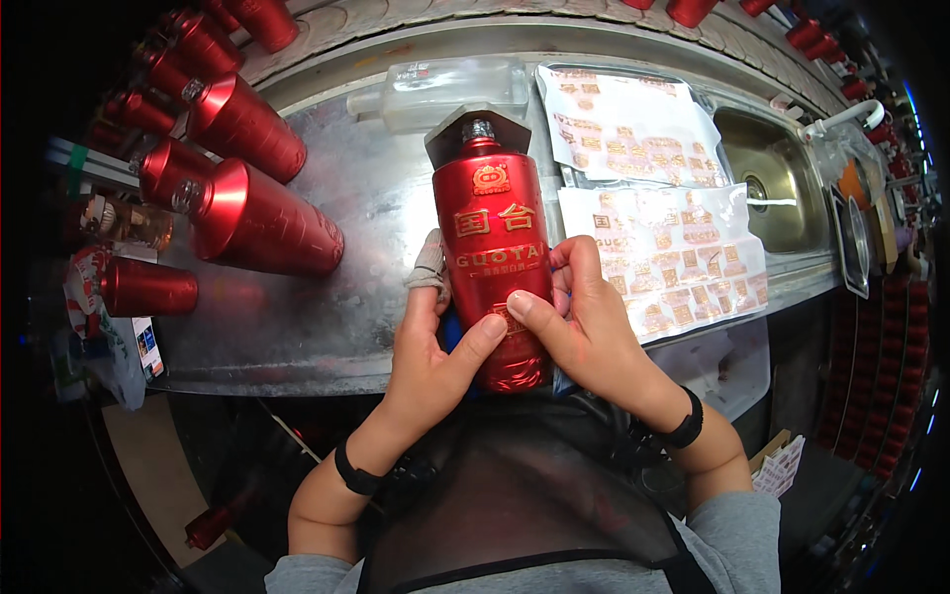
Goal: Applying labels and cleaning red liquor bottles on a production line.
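Note:
A glossy red bottle [492,188] with raised gold emblem and lettering is held between my two hands, its neck toward the far side. My left hand [435,351] grips its left side, the thumb pressed on the lower front; a pale wrap covers one finger. My right hand [584,312] closes on the right side, its thumb beside a small gold square mark low on the front. Behind the bottle's neck shows a dark angular piece [513,132]. To the right lie two white sheets, a far one [566,139] and a near one [658,322], with gold and red decals.
Several red bottles, one of them large [265,223], stand at the left of the metal worktop [327,342]. A clear glass bottle [455,89] lies at the back. On the right are a sink [792,223] and a white faucet [849,119].

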A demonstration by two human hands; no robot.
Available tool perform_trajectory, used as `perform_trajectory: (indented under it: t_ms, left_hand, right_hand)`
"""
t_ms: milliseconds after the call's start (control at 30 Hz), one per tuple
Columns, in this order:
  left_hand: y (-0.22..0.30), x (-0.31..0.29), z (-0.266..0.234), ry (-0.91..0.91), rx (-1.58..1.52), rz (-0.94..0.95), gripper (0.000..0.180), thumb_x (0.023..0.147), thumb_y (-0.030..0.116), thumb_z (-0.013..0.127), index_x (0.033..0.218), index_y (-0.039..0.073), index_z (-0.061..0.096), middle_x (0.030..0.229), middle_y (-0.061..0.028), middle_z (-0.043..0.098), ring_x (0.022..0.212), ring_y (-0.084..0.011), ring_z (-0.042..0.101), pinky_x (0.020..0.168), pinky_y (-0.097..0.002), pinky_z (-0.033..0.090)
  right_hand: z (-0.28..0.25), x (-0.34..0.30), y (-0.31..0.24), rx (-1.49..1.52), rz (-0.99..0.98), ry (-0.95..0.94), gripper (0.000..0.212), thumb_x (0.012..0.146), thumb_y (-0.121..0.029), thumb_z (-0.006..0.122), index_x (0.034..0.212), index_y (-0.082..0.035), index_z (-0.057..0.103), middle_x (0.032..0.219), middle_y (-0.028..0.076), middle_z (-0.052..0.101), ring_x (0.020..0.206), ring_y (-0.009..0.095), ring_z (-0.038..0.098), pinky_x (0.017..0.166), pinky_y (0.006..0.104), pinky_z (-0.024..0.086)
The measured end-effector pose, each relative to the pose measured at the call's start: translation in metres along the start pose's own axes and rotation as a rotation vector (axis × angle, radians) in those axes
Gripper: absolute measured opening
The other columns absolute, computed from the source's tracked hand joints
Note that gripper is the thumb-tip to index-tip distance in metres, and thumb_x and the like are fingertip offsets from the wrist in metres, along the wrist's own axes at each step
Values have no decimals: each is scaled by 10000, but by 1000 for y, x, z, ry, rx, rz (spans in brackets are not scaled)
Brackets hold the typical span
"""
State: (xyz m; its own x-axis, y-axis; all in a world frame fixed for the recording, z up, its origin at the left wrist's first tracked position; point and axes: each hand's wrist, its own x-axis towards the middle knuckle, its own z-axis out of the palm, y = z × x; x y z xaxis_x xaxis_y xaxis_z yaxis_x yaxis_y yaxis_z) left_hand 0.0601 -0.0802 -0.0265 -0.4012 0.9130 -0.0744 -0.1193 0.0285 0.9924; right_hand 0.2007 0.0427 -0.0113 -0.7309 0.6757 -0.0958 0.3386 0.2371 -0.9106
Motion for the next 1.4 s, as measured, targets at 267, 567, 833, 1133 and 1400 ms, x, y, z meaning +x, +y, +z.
perform_trajectory:
  t_ms: [267, 567, 833, 1133, 1400]
  left_hand:
    - [-4, -1, 1, 64, -92, -55, 781, 908, 96, 628, 1515, -58, 162, 1463, -203, 393, 1339, -249, 421, 1126, -372, 307]
    - [18, 10, -5, 7, -124, -49, 880, 794, 41, 622, 1520, -59, 134, 1444, -240, 410, 1327, -248, 437, 1115, -374, 327]
    - [21, 12, -4, 6, -136, -73, 899, 810, 14, 651, 1522, -52, 108, 1408, -237, 455, 1294, -239, 474, 1090, -365, 364]
    - [22, 10, -6, 7, -154, -83, 903, 806, 2, 658, 1521, -52, 110, 1407, -232, 458, 1292, -235, 472, 1098, -366, 353]
    - [20, 11, -3, -27, -139, -74, 885, 845, 57, 680, 1519, -49, 117, 1421, -232, 444, 1306, -238, 458, 1106, -368, 341]
  right_hand:
    - [2, -1, 7, 24, 22, 24, 508, 918, -391, 649, 1093, 3, 380, 625, 109, 483, 552, 267, 541, 527, 391, 419]
    - [2, -1, 12, 91, 16, 22, 507, 912, -386, 657, 1099, 5, 395, 634, 75, 452, 554, 210, 497, 536, 358, 410]
    - [3, -2, 12, 101, -10, 43, 491, 919, -373, 649, 1105, 6, 398, 639, 69, 450, 563, 200, 499, 546, 351, 416]
    - [3, -2, 14, 106, 6, 33, 504, 918, -383, 647, 1111, 9, 397, 637, 69, 451, 561, 205, 498, 547, 353, 415]
    - [3, -3, 15, 101, 6, 41, 501, 919, -382, 642, 1116, 8, 397, 658, 77, 464, 571, 216, 508, 550, 361, 418]
